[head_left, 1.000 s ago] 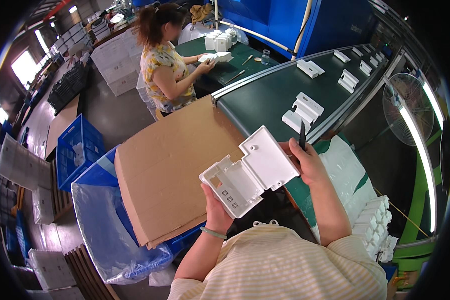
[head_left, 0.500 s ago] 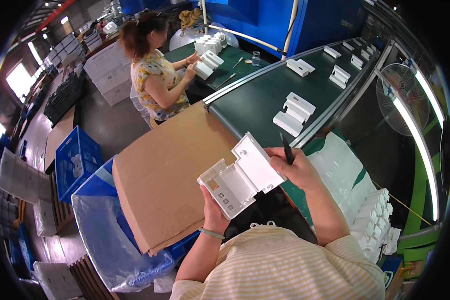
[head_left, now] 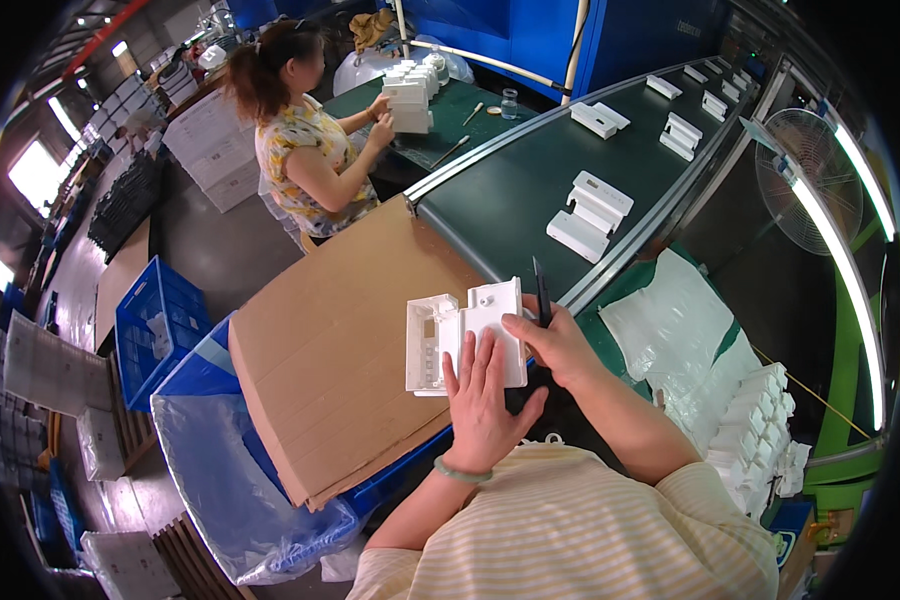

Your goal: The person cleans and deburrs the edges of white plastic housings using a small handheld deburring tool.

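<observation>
Left hand (head_left: pixel 485 400) at frame centre: fingers spread nearly flat, palm pressed against the white hinged plastic housing (head_left: pixel 465 338), gripping it loosely from below rather than clenched. Right hand (head_left: pixel 560 345) just right of it: thumb laid on the housing's right edge, the other fingers curled around a thin dark tool (head_left: pixel 541 290) that sticks up past the housing toward the belt. So we call it closed on the tool and touching the housing.

The housing sits open, two halves side by side, above the lower edge of the brown cardboard sheet (head_left: pixel 335 350), which covers a blue crate (head_left: pixel 395 480) lined with clear plastic bag (head_left: pixel 215 470).

Risk, as we judge it: the left grip is flat and open, so a push from the tool could tip the housing off the palm onto the cardboard or into the gap by the crate. The tool tip is also close to the thumb, so a slip could nick the plastic or the hand. We cannot tell whether the tip is sharp.

Outward: green conveyor belt (head_left: pixel 510 200) runs to the upper right, carrying more white plastic parts (head_left: pixel 590 215), well apart from the hands. Stacked white parts in bags (head_left: pixel 760 420) at right. A fan (head_left: pixel 805 180) at upper right. A co-worker (head_left: pixel 305 150) at upper left handles a stack of white parts (head_left: pixel 408 100) at a green table.
</observation>
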`<action>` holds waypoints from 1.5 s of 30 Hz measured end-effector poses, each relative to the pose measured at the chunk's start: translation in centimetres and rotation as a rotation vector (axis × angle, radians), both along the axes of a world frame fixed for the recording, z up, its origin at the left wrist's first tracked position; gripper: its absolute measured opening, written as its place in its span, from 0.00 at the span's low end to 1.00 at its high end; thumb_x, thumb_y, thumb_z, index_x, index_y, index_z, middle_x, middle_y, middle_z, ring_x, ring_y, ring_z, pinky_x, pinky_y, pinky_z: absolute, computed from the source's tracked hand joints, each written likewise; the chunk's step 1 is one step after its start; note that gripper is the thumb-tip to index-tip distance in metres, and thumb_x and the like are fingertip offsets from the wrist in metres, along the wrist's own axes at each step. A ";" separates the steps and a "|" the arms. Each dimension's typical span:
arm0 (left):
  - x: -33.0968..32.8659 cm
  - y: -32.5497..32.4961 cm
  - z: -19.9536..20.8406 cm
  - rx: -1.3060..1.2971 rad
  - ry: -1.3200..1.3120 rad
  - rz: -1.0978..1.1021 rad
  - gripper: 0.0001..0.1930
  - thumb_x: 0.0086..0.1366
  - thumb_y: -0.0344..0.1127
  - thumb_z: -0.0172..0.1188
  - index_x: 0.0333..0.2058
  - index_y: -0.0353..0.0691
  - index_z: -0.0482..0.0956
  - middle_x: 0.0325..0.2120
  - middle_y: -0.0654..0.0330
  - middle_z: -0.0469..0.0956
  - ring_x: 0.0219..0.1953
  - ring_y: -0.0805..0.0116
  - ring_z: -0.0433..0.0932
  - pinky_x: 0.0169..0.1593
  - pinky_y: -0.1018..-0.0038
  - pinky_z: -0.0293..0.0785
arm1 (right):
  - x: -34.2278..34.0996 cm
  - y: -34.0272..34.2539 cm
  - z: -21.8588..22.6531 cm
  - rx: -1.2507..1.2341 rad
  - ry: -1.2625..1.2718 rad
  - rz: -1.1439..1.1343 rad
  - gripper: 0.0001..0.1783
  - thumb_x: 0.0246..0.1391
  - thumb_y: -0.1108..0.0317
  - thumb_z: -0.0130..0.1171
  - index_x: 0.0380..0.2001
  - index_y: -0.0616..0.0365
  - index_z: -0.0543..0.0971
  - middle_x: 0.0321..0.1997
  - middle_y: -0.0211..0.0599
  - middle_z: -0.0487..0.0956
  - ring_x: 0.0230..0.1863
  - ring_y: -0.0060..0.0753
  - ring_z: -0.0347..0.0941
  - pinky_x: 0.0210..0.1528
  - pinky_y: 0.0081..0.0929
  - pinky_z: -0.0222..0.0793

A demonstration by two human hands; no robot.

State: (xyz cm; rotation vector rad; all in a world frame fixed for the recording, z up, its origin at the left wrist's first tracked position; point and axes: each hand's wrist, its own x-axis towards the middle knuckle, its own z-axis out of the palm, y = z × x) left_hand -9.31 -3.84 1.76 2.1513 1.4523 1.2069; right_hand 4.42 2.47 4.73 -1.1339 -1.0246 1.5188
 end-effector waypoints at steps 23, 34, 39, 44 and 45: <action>-1.8 1.3 0.9 0.217 -0.224 -0.003 0.12 0.55 0.26 0.59 0.40 0.36 0.78 0.42 0.56 0.79 0.46 0.59 0.76 0.47 0.65 0.59 | 2.2 -3.5 5.4 0.714 -1.032 0.028 0.13 0.52 0.60 0.63 0.28 0.60 0.78 0.24 0.37 0.76 0.22 0.39 0.72 0.24 0.29 0.66; -3.2 1.2 1.2 0.267 -0.035 0.034 0.12 0.53 0.27 0.59 0.39 0.35 0.78 0.42 0.58 0.79 0.44 0.60 0.76 0.47 0.65 0.59 | 1.6 -3.0 4.2 0.760 -1.108 0.033 0.18 0.53 0.50 0.58 0.24 0.54 0.78 0.20 0.31 0.72 0.20 0.40 0.71 0.21 0.33 0.63; -4.5 1.3 0.1 0.277 0.023 0.035 0.19 0.49 0.27 0.61 0.43 0.36 0.78 0.49 0.63 0.77 0.44 0.63 0.76 0.46 0.68 0.59 | 6.0 0.6 2.7 0.528 -1.365 -0.217 0.19 0.54 0.51 0.57 0.21 0.55 0.76 0.22 0.39 0.76 0.25 0.49 0.73 0.26 0.40 0.66; -4.6 1.5 -0.8 0.166 -0.247 -0.053 0.14 0.56 0.28 0.57 0.42 0.34 0.78 0.49 0.55 0.76 0.46 0.62 0.74 0.52 0.66 0.59 | 11.5 0.3 0.4 0.210 -0.942 -0.258 0.23 0.59 0.48 0.54 0.28 0.59 0.80 0.19 0.31 0.76 0.20 0.25 0.70 0.24 0.27 0.62; -4.4 1.4 -1.3 0.046 -0.476 -0.084 0.11 0.61 0.29 0.54 0.41 0.33 0.78 0.50 0.52 0.75 0.48 0.61 0.73 0.55 0.64 0.60 | 11.4 0.0 -0.3 0.209 -0.941 -0.268 0.23 0.59 0.48 0.54 0.28 0.59 0.80 0.19 0.31 0.76 0.20 0.25 0.70 0.24 0.27 0.62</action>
